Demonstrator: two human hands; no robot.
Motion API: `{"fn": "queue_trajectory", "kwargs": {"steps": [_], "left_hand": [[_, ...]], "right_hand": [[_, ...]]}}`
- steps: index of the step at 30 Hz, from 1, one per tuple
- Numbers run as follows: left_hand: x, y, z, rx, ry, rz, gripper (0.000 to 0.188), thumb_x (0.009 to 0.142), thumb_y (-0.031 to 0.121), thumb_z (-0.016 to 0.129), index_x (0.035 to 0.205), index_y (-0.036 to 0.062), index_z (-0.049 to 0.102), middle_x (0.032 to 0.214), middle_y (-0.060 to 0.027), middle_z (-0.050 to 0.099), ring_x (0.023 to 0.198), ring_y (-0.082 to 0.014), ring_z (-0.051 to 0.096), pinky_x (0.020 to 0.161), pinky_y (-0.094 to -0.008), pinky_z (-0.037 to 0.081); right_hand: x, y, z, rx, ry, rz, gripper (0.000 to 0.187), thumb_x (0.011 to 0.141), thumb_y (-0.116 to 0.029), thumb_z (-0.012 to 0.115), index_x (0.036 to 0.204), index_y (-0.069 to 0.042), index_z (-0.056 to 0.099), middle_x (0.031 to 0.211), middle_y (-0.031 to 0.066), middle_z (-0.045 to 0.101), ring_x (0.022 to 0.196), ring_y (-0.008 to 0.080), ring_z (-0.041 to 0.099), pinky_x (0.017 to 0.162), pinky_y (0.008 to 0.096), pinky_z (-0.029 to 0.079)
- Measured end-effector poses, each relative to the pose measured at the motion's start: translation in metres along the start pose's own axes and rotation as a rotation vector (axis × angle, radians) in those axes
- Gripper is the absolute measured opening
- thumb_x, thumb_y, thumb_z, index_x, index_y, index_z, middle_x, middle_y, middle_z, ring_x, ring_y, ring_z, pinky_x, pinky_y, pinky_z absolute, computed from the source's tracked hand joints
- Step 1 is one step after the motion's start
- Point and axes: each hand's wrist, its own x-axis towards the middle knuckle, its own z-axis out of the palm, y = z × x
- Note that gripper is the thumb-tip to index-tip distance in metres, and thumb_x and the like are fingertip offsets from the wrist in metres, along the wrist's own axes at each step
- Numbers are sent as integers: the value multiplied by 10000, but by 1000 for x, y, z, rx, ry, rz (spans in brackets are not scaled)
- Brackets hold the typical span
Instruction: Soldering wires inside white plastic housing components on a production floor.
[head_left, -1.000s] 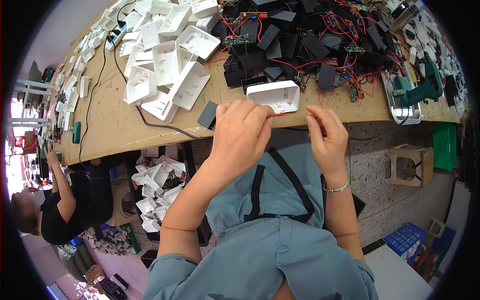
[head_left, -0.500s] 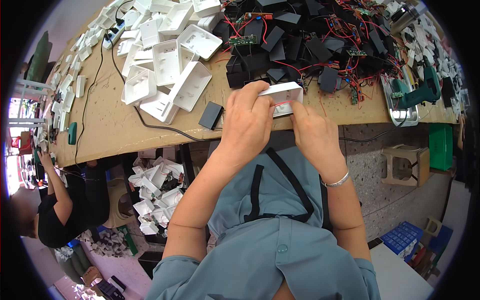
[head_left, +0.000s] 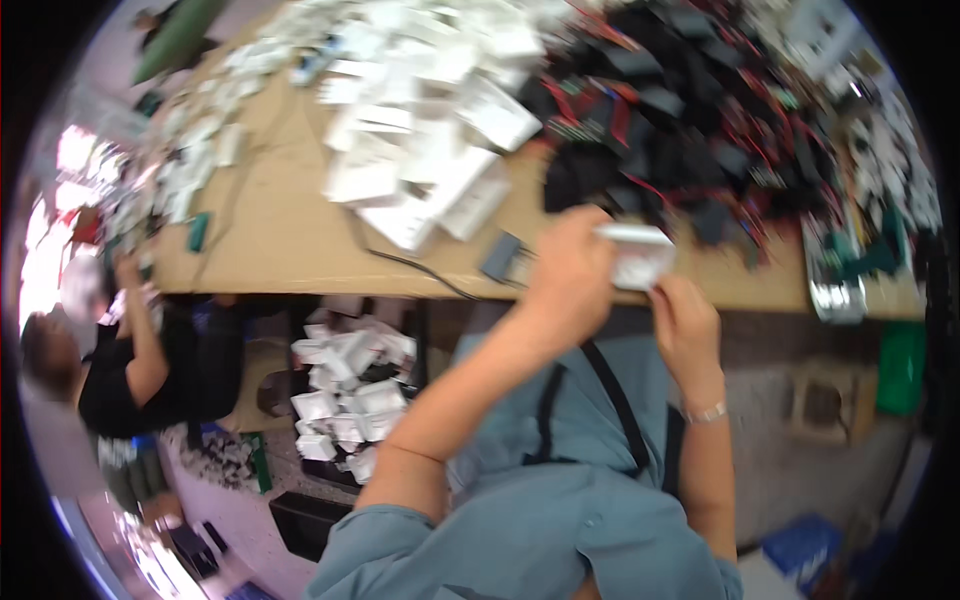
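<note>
Case (head_left: 642, 262): Sat between both hands, over the near margin of the table (head_left: 280, 250), short of the black boxes (head_left: 578, 180); could not tell resting from lifted.
Left hand (head_left: 576, 270): Curled closed round the left end of the case.
Right hand (head_left: 690, 325): Held thumb and fingertips together at the near right corner; too blurred to tell a pinch on the rim from a bare touch.
Case, drop: Seemed likeliest from a slackened left hand, with only a corner contact opposite.
Case, inside: Risked spilling any loose part if tipped; contents too blurred to list.
Red wires (head_left: 620, 118): Lay loose among the boxes; might have snagged the far rim, if pushed back.
Grey box (head_left: 500, 256): Lay left of the left hand; risked a knock floorward from a careless sweep.
Case, open side: Faced up, toward the wearer.
Case, long axis: Appeared to run left to right, roughly along the table edge, right end slightly nearer; left end hidden.
</note>
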Motion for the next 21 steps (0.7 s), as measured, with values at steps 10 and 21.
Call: {"fn": "queue_trajectory", "kwargs": {"steps": [10,21], "left_hand": [[-10,15,11,-68,52,-18,162,769,48,571,891,-54,545,1203,-239,485,1126,-406,482,939,-454,398],[-21,28,-17,-147,59,89,182,771,64,634,933,28,559,1127,-139,513,1104,-317,499,899,-425,357]], "right_hand": [[-4,1,2,202,251,2,58,856,44,537,902,8,535,843,146,544,754,336,547,686,348,450],[-58,-2,-21,531,-107,302,140,833,30,580,967,49,616,750,93,593,559,128,527,516,243,429]]}}
